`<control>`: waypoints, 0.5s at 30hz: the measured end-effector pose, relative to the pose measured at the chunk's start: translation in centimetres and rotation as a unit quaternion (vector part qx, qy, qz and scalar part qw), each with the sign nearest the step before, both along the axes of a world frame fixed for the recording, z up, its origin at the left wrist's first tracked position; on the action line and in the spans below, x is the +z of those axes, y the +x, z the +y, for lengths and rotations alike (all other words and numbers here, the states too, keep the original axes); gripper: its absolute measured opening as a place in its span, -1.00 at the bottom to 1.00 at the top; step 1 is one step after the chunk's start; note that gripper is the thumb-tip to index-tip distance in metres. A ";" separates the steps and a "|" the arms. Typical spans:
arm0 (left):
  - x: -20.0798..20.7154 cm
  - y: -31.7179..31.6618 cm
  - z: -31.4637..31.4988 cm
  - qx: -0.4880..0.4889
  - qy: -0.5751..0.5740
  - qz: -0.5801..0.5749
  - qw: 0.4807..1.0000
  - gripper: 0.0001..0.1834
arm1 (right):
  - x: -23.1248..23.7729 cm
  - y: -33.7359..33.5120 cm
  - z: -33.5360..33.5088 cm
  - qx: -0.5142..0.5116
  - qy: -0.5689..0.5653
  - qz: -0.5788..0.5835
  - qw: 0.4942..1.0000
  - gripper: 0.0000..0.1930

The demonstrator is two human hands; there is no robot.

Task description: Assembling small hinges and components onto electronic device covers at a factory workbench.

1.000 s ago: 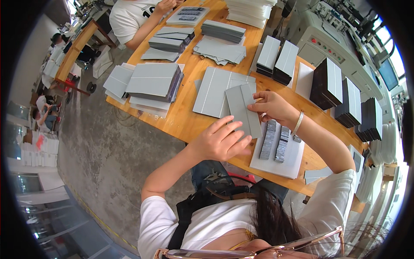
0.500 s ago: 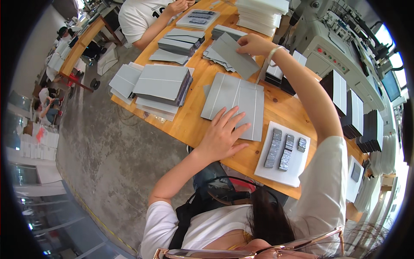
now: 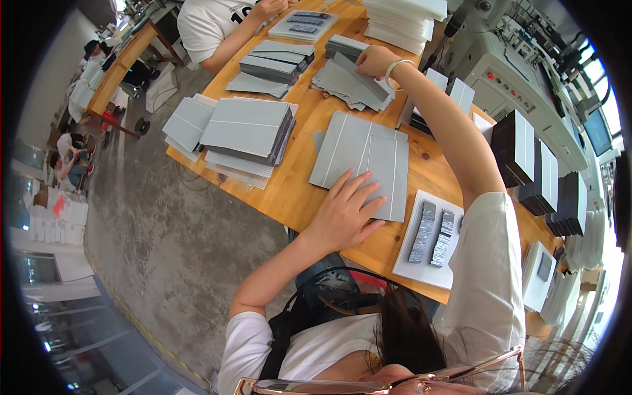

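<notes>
My left hand [image 3: 347,214] lies with spread fingers on several flat grey sheets [image 3: 355,148] with thin white lines, which overlap near the table's front edge. Farther off, my right hand [image 3: 376,64] pinches the edge of a narrow grey sheet [image 3: 363,82]. That sheet is tilted over a loose pile of grey sheets [image 3: 332,82]. Behind the pile stands a neat stack of similar pieces [image 3: 345,46]. To the right of my left hand, a white pad [image 3: 405,263] carries silvery segmented strips [image 3: 422,232], partly hidden by my right sleeve.
Stacks of grey panels [image 3: 243,125] stand on the wooden table [image 3: 296,201] at left, with smaller stacks [image 3: 273,62] behind. Dark-sided blocks [image 3: 513,148] line the right side near a machine [image 3: 507,85]. Another person's arm [image 3: 230,49] rests at the far edge.
My right hand has moved slightly left and away, turning the grey sheet it holds steeper over the pile. My left hand stays on the sheets. My right sleeve now covers part of the white pad.
</notes>
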State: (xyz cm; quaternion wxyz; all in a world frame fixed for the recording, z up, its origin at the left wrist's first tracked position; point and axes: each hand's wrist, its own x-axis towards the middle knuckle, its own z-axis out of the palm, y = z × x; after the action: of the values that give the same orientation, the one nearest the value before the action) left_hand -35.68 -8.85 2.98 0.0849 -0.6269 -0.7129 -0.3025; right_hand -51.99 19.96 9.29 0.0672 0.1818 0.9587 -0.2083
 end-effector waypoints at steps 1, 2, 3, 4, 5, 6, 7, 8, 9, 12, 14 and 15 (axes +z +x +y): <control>0.0 0.0 0.0 0.001 0.003 0.004 1.000 -0.58 | -0.1 -0.1 -0.2 -0.001 0.000 -0.001 1.000 -0.69; 0.0 0.0 0.0 -0.001 0.002 0.003 1.000 -0.58 | -0.2 -0.2 -0.4 0.001 0.018 0.015 1.000 -0.73; 0.0 0.0 -0.1 0.005 0.003 0.006 1.000 -0.59 | -0.3 -0.3 -0.6 0.004 0.037 0.032 0.999 -0.77; 0.0 0.0 -0.2 0.010 0.003 0.009 1.000 -0.59 | -0.6 -0.4 -0.7 -0.007 0.047 0.057 0.997 -0.79; 0.0 0.0 -0.1 0.007 0.003 0.009 1.000 -0.59 | -0.8 -0.5 -0.6 -0.010 0.047 0.057 0.997 -0.79; 0.0 0.1 -0.1 0.007 0.006 0.010 1.000 -0.59 | -0.9 -0.5 -0.5 -0.012 0.040 0.057 0.998 -0.78; 0.0 0.1 -0.1 0.009 0.009 0.012 1.000 -0.60 | -1.1 -0.6 -0.3 -0.012 0.033 0.057 0.998 -0.78; -0.1 0.1 0.0 0.008 0.009 0.013 1.000 -0.60 | -1.4 -0.6 -0.1 -0.013 0.033 0.059 0.998 -0.78; -0.1 0.1 0.0 0.007 0.008 0.014 1.000 -0.60 | -1.9 -0.6 -0.1 0.006 0.084 0.088 0.993 -0.76; -0.1 0.2 0.2 0.006 0.011 0.014 1.000 -0.60 | -2.0 0.2 -0.1 0.031 0.128 0.106 0.986 -0.63; -0.1 0.2 0.0 0.012 0.011 0.013 1.000 -0.61 | -1.5 1.1 -1.7 0.046 0.117 0.096 0.987 -0.51; -0.1 0.1 -0.3 0.016 0.009 0.012 1.000 -0.61 | -1.1 1.6 -3.0 0.045 0.118 0.072 0.989 -0.47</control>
State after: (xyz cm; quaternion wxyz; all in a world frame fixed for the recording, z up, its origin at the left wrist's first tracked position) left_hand -35.55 -9.11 2.88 0.1040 -0.6180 -0.7191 -0.3001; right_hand -50.39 16.98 8.18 -0.0143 0.1301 0.9860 -0.1034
